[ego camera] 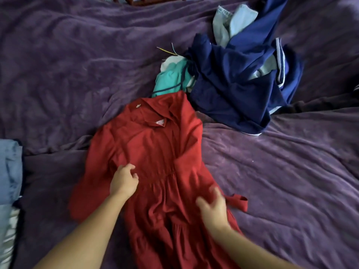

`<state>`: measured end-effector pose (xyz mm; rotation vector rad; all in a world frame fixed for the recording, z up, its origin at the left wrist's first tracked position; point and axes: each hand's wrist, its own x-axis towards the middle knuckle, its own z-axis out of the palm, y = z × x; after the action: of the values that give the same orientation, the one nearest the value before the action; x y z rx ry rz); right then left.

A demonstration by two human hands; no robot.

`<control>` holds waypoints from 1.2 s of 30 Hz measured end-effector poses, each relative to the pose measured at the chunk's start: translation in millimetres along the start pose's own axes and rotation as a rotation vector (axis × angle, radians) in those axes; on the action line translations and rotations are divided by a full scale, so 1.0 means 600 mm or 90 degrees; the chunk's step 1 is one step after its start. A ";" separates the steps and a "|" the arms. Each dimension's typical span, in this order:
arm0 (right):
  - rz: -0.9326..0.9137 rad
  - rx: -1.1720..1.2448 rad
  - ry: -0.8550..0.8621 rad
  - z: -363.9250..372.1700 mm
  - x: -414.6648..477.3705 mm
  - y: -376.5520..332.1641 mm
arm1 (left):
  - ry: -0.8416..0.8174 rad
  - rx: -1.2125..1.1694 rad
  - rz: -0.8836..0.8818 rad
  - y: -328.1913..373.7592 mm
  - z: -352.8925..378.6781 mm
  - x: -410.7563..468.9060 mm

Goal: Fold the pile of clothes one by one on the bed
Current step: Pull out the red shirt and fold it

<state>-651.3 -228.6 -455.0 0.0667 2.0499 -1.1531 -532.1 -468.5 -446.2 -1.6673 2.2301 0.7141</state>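
A red collared dress [155, 148] lies spread on the purple bedspread [281, 171], collar away from me, skirt toward me. My left hand [124, 180] hovers over its waist on the left with fingers loosely curled, holding nothing that I can see. My right hand [212, 205] is blurred over the skirt's right side, fingers spread and relaxed, beside a folded-in sleeve whose cuff [238, 202] sticks out to the right. The unfolded pile [233, 82] of navy, light blue and teal clothes sits just beyond the dress at the upper right.
Light blue and striped fabric [9, 171] lies at the left edge of the bed. A dark wooden headboard [155, 0] shows at the top. A dark garment [330, 101] lies at the far right.
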 end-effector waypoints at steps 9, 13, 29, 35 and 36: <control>-0.120 -0.346 0.035 -0.043 0.016 0.002 | 0.110 0.013 -0.111 -0.139 -0.017 -0.081; -0.104 -0.580 -0.166 0.041 0.017 -0.007 | 0.087 0.001 -0.206 -0.215 0.001 -0.097; -0.226 -0.961 -0.252 0.003 -0.088 0.129 | 0.139 0.116 0.072 -0.324 -0.003 -0.027; -0.145 -0.531 -0.002 0.059 -0.129 0.067 | 0.091 0.128 0.182 -0.229 -0.106 -0.128; -0.111 -0.493 0.012 0.055 -0.129 0.059 | 0.056 0.068 0.222 -0.196 -0.102 -0.152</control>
<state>-563.6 -208.5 -440.0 -0.4854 2.4148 -0.3852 -388.1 -452.1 -376.5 -1.2976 2.6060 0.5948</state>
